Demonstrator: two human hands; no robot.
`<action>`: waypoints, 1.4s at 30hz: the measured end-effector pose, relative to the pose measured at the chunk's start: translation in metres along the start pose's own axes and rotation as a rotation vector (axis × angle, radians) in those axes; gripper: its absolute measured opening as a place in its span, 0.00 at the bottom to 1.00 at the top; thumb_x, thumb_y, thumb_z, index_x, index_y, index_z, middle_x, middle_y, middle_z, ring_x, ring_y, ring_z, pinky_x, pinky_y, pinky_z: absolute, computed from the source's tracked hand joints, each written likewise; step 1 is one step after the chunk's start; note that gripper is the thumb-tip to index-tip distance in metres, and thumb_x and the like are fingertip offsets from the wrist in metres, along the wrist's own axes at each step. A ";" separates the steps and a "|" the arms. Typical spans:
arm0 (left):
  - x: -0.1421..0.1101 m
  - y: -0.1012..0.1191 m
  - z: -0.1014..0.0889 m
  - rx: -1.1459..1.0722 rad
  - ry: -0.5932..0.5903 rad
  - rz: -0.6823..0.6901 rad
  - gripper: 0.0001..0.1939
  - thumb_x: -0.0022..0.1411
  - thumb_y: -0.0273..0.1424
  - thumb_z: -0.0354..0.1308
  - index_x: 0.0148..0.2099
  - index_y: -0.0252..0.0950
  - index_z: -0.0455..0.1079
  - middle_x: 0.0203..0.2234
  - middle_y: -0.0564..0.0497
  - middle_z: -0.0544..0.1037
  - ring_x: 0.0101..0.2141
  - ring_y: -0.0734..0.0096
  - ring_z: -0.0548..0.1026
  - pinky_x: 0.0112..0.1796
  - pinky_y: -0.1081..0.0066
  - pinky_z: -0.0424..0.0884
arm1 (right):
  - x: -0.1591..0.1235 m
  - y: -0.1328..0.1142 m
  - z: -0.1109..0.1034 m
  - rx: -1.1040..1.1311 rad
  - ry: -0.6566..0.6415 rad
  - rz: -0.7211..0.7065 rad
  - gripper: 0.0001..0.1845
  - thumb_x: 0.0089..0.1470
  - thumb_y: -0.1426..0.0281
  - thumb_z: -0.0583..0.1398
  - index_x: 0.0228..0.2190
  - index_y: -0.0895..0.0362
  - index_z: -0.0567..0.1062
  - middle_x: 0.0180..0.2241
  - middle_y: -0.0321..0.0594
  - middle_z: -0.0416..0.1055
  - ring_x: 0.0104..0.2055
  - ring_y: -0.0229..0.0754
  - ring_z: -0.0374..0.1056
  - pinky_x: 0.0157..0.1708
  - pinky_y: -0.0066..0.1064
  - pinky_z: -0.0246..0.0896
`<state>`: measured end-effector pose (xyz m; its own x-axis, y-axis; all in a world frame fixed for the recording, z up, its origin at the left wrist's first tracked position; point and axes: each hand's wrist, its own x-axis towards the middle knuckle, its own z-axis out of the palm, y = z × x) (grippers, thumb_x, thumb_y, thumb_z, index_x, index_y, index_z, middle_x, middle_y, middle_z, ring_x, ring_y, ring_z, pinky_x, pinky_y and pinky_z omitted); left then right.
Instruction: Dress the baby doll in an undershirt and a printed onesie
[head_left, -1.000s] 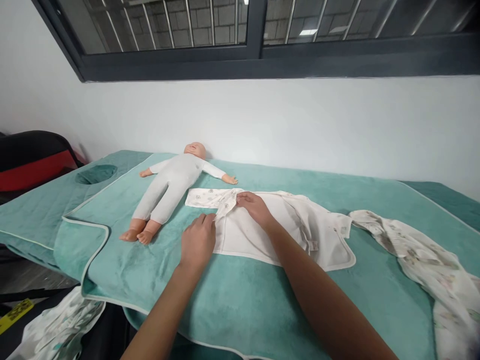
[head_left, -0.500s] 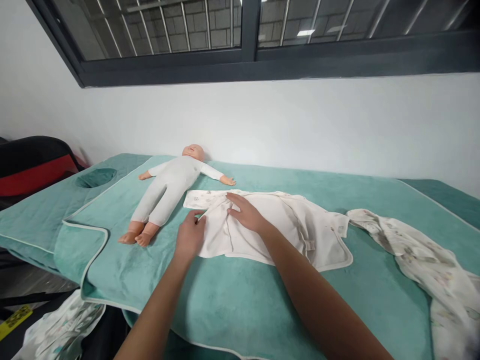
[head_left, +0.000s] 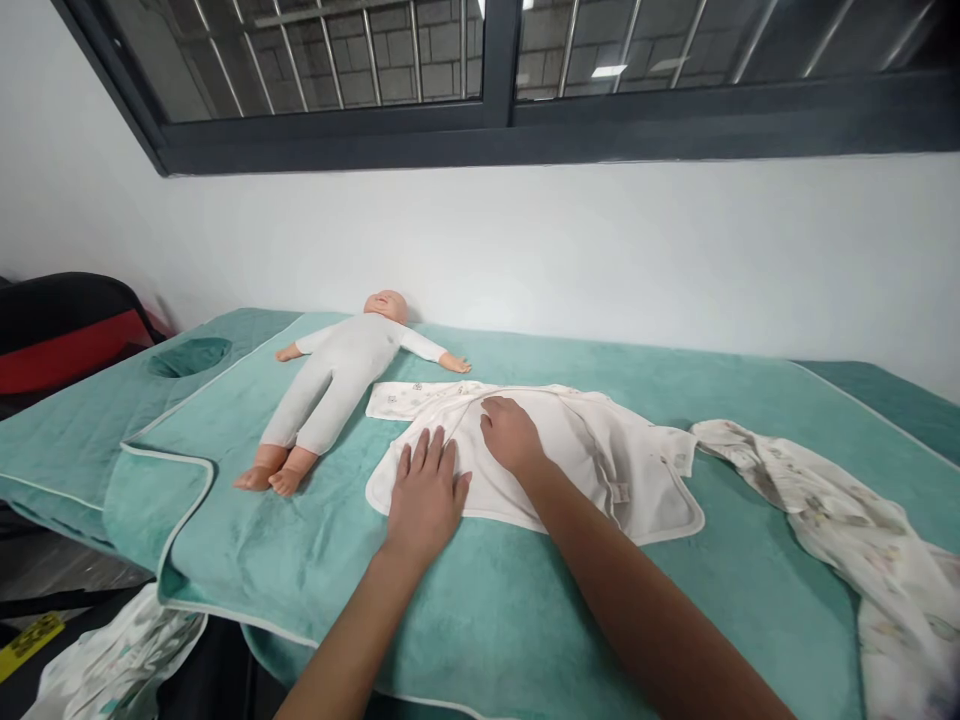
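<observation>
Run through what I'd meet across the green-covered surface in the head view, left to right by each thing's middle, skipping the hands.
Round hollow → doll in white → spread white garment → patterned cloth.

White cotton-like infant garment [head_left: 570, 430], spread open, one sleeve printed with small motifs; laid on a soft sea-green padded cover [head_left: 487, 640]. Left hand [head_left: 426, 495]: palm down on the garment's near-left part, fingers spread. Right hand [head_left: 512, 435]: on its middle, fingers bent. Baby doll in pale cloth suit [head_left: 349, 360] (feet bare), on its back near the printed sleeve. Crumpled white printed cloth [head_left: 847, 510], at right. Dark-framed window [head_left: 499, 60], in a white wall [head_left: 600, 250].
</observation>
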<state>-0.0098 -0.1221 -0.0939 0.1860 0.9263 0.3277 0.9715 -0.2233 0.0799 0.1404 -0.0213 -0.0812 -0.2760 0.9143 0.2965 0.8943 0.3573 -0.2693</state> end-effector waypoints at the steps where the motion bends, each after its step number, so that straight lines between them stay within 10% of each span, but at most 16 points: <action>1: -0.001 0.000 0.000 0.012 0.002 -0.002 0.26 0.69 0.39 0.43 0.64 0.31 0.62 0.66 0.40 0.58 0.66 0.50 0.54 0.62 0.46 0.52 | 0.001 0.001 0.001 -0.004 -0.017 -0.029 0.20 0.63 0.71 0.49 0.53 0.58 0.70 0.55 0.48 0.68 0.57 0.48 0.60 0.58 0.38 0.50; 21: -0.003 0.002 -0.001 -0.020 0.075 -0.004 0.23 0.68 0.38 0.45 0.61 0.36 0.65 0.65 0.42 0.60 0.65 0.51 0.56 0.62 0.46 0.52 | 0.061 0.029 0.005 0.125 -0.137 0.057 0.23 0.62 0.51 0.48 0.34 0.52 0.75 0.33 0.35 0.77 0.34 0.39 0.70 0.29 0.28 0.54; 32: -0.031 0.008 -0.022 -0.355 0.022 0.303 0.17 0.56 0.20 0.51 0.47 0.38 0.69 0.45 0.47 0.74 0.47 0.62 0.69 0.52 0.58 0.63 | 0.043 0.016 0.005 -0.026 -0.066 -0.031 0.18 0.65 0.59 0.49 0.39 0.55 0.73 0.42 0.44 0.73 0.46 0.46 0.66 0.44 0.35 0.56; 42: -0.036 0.010 -0.011 -0.210 0.065 0.201 0.11 0.55 0.15 0.49 0.33 0.37 0.64 0.30 0.51 0.71 0.35 0.64 0.66 0.41 0.62 0.63 | -0.011 0.002 -0.006 -0.090 -0.043 -0.171 0.24 0.65 0.57 0.48 0.54 0.58 0.68 0.56 0.50 0.67 0.57 0.51 0.59 0.56 0.42 0.50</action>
<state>-0.0087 -0.1612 -0.0944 0.3554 0.8373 0.4155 0.8632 -0.4645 0.1976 0.1477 -0.0313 -0.0791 -0.4397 0.8497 0.2912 0.8604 0.4915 -0.1350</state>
